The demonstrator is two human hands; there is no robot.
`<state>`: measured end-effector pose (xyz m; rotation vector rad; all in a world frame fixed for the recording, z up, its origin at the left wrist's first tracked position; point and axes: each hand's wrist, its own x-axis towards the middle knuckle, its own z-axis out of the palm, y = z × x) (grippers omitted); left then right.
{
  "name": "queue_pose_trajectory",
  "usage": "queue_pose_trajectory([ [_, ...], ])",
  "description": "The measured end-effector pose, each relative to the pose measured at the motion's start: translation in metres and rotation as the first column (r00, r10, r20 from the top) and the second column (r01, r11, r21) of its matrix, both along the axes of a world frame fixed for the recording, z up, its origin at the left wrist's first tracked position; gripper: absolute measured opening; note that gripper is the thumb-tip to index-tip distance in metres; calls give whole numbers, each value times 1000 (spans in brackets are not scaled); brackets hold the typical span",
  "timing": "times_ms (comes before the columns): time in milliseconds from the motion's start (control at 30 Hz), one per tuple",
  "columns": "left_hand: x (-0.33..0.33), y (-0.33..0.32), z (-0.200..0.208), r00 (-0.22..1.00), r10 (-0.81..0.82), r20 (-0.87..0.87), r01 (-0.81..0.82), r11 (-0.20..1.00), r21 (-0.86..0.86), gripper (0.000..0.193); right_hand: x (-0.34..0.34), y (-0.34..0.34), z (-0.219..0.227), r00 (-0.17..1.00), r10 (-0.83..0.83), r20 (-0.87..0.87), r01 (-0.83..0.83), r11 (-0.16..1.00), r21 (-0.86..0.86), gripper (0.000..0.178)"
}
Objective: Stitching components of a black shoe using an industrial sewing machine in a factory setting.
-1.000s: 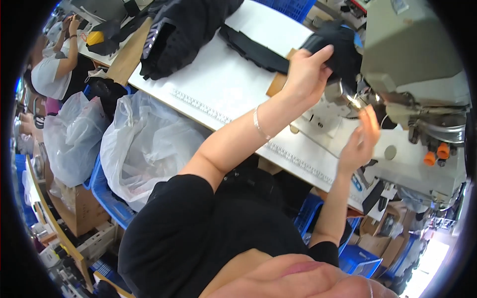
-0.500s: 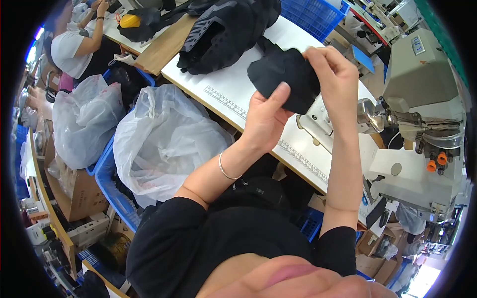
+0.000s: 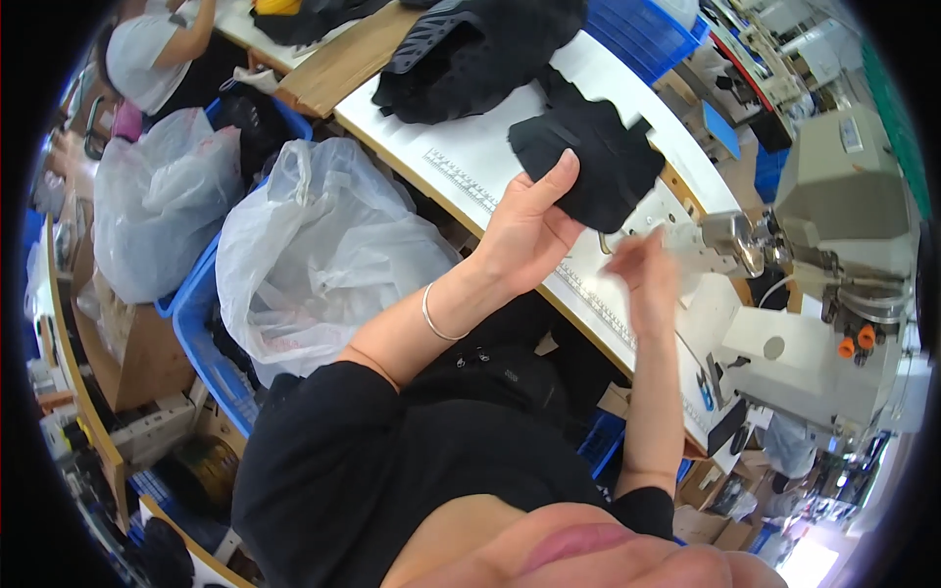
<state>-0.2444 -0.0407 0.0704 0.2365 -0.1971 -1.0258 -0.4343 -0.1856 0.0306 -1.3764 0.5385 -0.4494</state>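
Note:
A black fabric piece [image 3: 598, 162] is held up over the white table by my left hand [image 3: 529, 230], thumb on top and the other fingers underneath. Below it, close to the sewing machine's arm, is my right hand [image 3: 647, 279]. Its fingers are smeared by motion, apart from the fabric, and I cannot make out whether anything is in them. The sewing machine [image 3: 848, 181] stands to the right, its metal head near my right hand. Beyond the held piece lies a pile of black sewn pieces [image 3: 475, 64] with grey patterned panels.
Printed ruler marks [image 3: 456, 174] run along the near edge of the white table [image 3: 392, 137]. Blue-handled snips [image 3: 706, 390] lie at the right. Left of me, a blue crate [image 3: 201, 343] holds a white plastic bag [image 3: 314, 255]. Another blue crate [image 3: 642, 34] stands beyond; a person [image 3: 147, 54] sits at far left.
My right hand has let go of the fabric's right edge and dropped toward me. The fabric stays in my left hand, more spread out. The whole view has shifted slightly.

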Motion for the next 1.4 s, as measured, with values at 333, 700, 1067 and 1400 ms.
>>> queue_pose_trajectory([
  [333, 138, 110, -88, 895, 237, 379, -65, 908, -414, 56, 194, 63, 29, 960, 18, 280, -73, 980, 185, 16],
  [700, 171, 49, -110, -373, -238, 897, -890, 364, -274, 110, 264, 24, -46, 872, -302, 385, 436, 837, -331, 27],
  [1067, 165, 14, -89, -604, -116, 789, -797, 122, -592, 83, 14, 118, 147, 672, 290, 681, -227, 956, -184, 11],
  [1400, 154, -217, -73, -806, -124, 579, -206, 975, -78, 63, -38, 108, 137, 321, 347, 881, -409, 890, -202, 8],
])
